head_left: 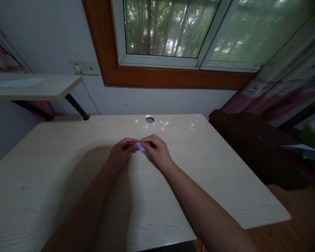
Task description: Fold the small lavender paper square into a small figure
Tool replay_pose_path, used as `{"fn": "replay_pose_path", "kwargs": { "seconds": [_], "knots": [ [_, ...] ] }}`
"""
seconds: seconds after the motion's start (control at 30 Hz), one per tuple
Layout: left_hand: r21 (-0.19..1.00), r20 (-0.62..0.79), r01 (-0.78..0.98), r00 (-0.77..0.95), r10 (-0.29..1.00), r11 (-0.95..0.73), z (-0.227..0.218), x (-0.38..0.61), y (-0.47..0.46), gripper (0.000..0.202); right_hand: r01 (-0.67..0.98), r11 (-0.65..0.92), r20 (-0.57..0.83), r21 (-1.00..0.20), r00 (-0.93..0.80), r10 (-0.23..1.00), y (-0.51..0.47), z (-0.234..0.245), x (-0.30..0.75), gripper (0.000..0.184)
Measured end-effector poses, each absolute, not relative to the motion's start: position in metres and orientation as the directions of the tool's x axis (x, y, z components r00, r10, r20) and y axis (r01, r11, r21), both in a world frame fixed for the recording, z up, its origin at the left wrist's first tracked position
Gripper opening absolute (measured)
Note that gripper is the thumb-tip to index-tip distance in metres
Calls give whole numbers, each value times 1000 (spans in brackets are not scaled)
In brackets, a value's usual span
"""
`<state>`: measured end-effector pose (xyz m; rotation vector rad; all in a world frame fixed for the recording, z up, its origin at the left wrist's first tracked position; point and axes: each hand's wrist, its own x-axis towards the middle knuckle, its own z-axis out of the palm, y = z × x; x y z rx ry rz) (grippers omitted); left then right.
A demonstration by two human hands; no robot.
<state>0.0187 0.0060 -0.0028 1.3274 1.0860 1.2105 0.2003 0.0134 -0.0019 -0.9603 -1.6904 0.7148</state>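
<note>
A small piece of pale purple paper (141, 146) is pinched between both hands over the middle of the desk. My left hand (123, 151) grips its left end between thumb and fingers. On the other side, my right hand (159, 148) holds the right end with thumb and fingertips. Most of the paper is covered by the fingers, so its full shape and any folds cannot be made out.
The pale wood-grain desk (204, 168) has a round cable hole (149, 119) near its back edge. A raised shelf (36, 87) on black legs stands at the back left. To the right is a dark brown piece of furniture (252, 150); a window (170, 31) lies ahead.
</note>
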Motion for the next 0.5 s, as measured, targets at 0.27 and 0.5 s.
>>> {"fn": "replay_pose_path", "kwargs": {
  "seconds": [0.27, 0.5],
  "knots": [
    [994, 105, 6, 106, 989, -106, -2, 18, 6, 27, 235, 491, 462, -839, -167, 871, 15, -7, 201, 13],
    [993, 107, 40, 111, 988, -112, 1, 19, 5, 27, 232, 469, 444, -852, -155, 883, 16, -9, 202, 11]
  ]
}}
